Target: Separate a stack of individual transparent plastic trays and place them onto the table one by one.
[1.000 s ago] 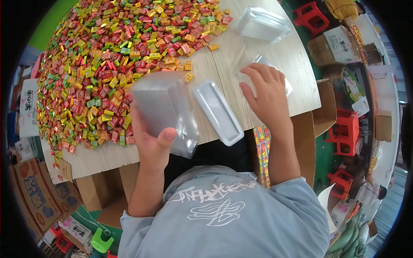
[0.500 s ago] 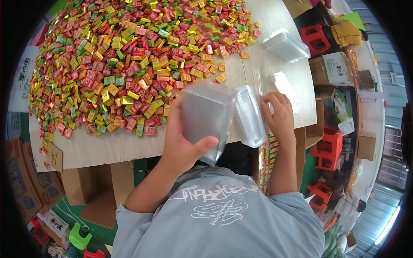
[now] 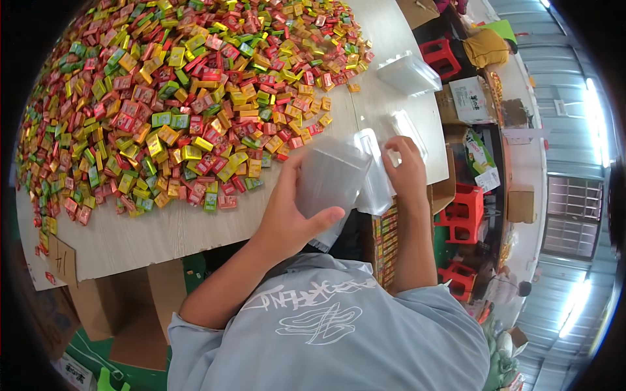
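Observation:
My left hand (image 3: 283,212) is closed around a stack of nested clear plastic boxes (image 3: 334,176), tilted above the table's front edge, thumb on the near side. Just right of the stack, a clear plastic tray (image 3: 374,179) lies at the table edge, partly covered by it. My right hand (image 3: 407,171) is beside that tray with curled fingers; something pale shows between thumb and forefinger, too small to make out. Beyond this hand lies another clear plastic piece (image 3: 409,135). A large heap of small wrapped packs (image 3: 195,111) in red, yellow, orange and green covers the table's left.
More clear boxes (image 3: 411,73) lie at the table's far right. Below the edge, a carton (image 3: 385,244) holds rows of small packs; an open carton (image 3: 134,306) stands lower left. Red stools (image 3: 464,212) and a person in yellow (image 3: 486,49) are off to the right.
The view has shifted, so the table sits further left in it. My left hand has brought the stack right, nearer the tray and my right hand, now overlapping part of the tray.

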The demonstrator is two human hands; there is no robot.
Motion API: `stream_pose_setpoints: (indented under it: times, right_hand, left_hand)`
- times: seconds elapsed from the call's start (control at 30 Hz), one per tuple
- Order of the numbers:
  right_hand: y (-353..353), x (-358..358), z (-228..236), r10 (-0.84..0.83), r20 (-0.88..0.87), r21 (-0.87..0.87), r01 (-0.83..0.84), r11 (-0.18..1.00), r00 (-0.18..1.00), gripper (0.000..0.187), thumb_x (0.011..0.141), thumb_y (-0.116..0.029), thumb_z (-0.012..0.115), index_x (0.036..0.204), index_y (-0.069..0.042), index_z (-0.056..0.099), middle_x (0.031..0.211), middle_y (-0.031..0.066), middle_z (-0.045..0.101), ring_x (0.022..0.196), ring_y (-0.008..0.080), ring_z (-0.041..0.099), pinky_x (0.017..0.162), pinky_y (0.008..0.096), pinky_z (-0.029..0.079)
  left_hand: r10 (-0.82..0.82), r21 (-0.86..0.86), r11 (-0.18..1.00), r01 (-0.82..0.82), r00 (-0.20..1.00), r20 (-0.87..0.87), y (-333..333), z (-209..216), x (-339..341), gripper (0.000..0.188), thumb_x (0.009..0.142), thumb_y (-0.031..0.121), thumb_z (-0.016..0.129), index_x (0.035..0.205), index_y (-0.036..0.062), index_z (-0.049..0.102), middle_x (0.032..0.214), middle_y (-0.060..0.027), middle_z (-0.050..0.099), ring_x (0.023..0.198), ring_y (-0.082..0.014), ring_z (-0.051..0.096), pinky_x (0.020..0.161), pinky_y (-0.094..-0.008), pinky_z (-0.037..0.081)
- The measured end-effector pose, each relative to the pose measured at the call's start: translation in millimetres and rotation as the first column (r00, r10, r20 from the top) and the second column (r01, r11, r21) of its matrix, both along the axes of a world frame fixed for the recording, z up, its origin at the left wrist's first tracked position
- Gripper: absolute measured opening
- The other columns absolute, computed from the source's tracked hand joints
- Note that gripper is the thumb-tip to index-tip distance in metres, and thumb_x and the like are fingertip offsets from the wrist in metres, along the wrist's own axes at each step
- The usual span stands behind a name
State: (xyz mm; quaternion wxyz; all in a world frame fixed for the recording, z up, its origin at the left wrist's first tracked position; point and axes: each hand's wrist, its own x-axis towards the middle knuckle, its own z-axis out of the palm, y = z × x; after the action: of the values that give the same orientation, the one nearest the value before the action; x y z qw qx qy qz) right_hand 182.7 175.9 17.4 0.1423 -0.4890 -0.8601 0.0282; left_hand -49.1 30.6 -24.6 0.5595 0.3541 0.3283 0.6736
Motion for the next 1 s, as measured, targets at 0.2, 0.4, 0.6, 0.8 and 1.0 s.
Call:
stream_pose_setpoints:
  times: [0.2,0.4,0.6,0.8,1.0]
  right_hand:
    - [18.1,36.8,35.0,-0.068,-0.016,0.237,0.070,0.969,0.998,0.028,0.080,-0.003,0.067,0.108,-0.002,0.060,0.110,0.0140,0.061,0.108,0.0311,0.057,0.096,0.0386,0.044]
    - [42.2,71.9,14.6,0.037,0.011,0.021,-0.037,0.999,0.999,0.023,0.084,-0.003,0.063,0.107,-0.002,0.061,0.120,0.0155,0.060,0.116,0.0326,0.055,0.101,0.0387,0.041]
    - [45.6,68.2,5.3,0.037,-0.075,0.011,-0.037,0.999,0.997,0.020,0.088,-0.008,0.062,0.108,-0.003,0.061,0.120,0.0158,0.059,0.117,0.0323,0.055,0.101,0.0377,0.041]
    - [40.6,76.6,2.6,0.063,-0.066,0.140,-0.053,0.989,0.996,0.018,0.088,-0.009,0.064,0.104,-0.003,0.060,0.113,0.0167,0.060,0.106,0.0360,0.058,0.092,0.0401,0.046]
    - [45.5,66.0,-1.5,0.117,-0.100,0.131,-0.104,0.986,0.988,0.018,0.088,-0.009,0.063,0.105,-0.002,0.059,0.112,0.0177,0.060,0.105,0.0367,0.058,0.090,0.0416,0.046]
  left_hand:
    - [-0.039,0.025,0.999,0.041,0.996,-0.078,-0.9,-7.2,-3.7,0.087,0.078,0.034,0.081,0.141,0.0017,0.031,0.126,-0.0146,0.050,0.117,-0.0228,0.051,0.100,-0.0365,0.041]
    - [-0.039,0.046,0.998,0.048,0.983,-0.179,-1.6,-10.8,-2.8,0.084,0.078,0.032,0.080,0.140,0.0018,0.032,0.124,-0.0183,0.051,0.115,-0.0271,0.054,0.098,-0.0374,0.043]
    - [-0.082,-0.010,0.997,0.082,0.967,-0.243,-8.3,-5.5,-6.7,0.083,0.079,0.033,0.080,0.140,0.0020,0.033,0.125,-0.0167,0.050,0.116,-0.0253,0.052,0.099,-0.0371,0.042]
    - [-0.095,-0.028,0.995,0.091,0.947,-0.307,-4.1,-0.4,-4.8,0.080,0.079,0.033,0.080,0.139,0.0017,0.035,0.126,-0.0148,0.050,0.118,-0.0220,0.050,0.102,-0.0361,0.040]
    - [-0.009,0.011,1.000,0.014,0.934,-0.357,-1.4,-7.5,-10.0,0.082,0.078,0.033,0.079,0.139,0.0017,0.033,0.122,-0.0215,0.053,0.111,-0.0309,0.058,0.095,-0.0395,0.046]
